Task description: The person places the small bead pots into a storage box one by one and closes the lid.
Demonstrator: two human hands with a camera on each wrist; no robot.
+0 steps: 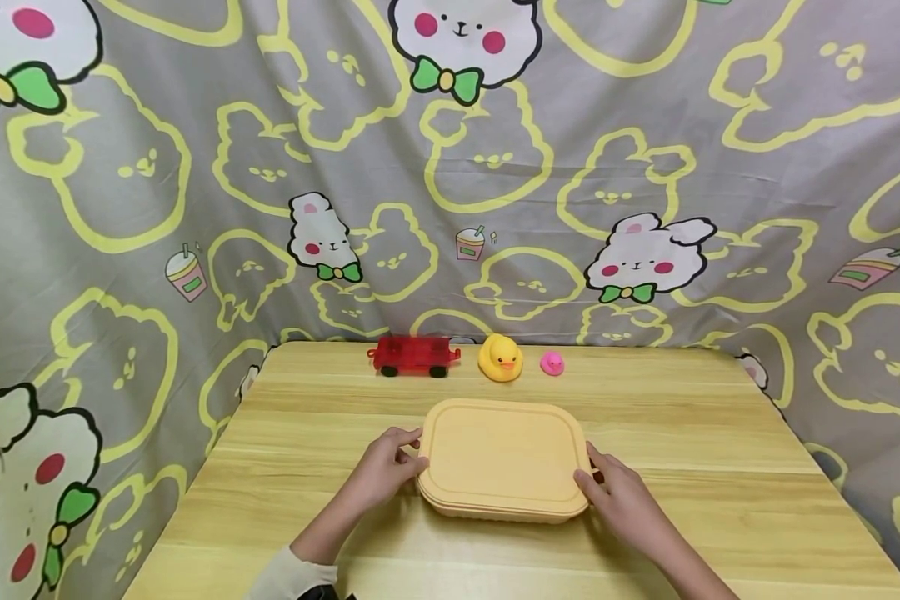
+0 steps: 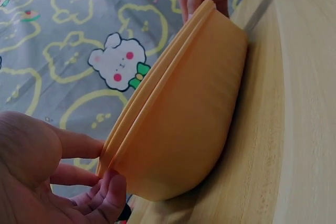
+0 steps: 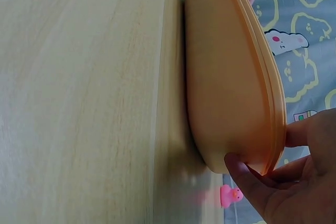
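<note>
A pale orange plastic storage box (image 1: 506, 458) with rounded corners and a flat lid sits before me in the head view. My left hand (image 1: 387, 465) grips its left end at the rim; in the left wrist view the fingertips (image 2: 107, 179) pinch the lid edge. At the opposite end my right hand (image 1: 617, 492) holds the rim, and the right wrist view shows the thumb pressed on the box's side wall (image 3: 226, 93). The lid covers the box, so its inside is hidden.
Along the back of the wooden table (image 1: 307, 467) stand a red toy wagon (image 1: 414, 356) with black wheels, a yellow rubber duck (image 1: 501, 358) and a small pink duck (image 1: 552, 363). Behind them hangs a grey curtain (image 1: 510, 183) printed with cartoon animals.
</note>
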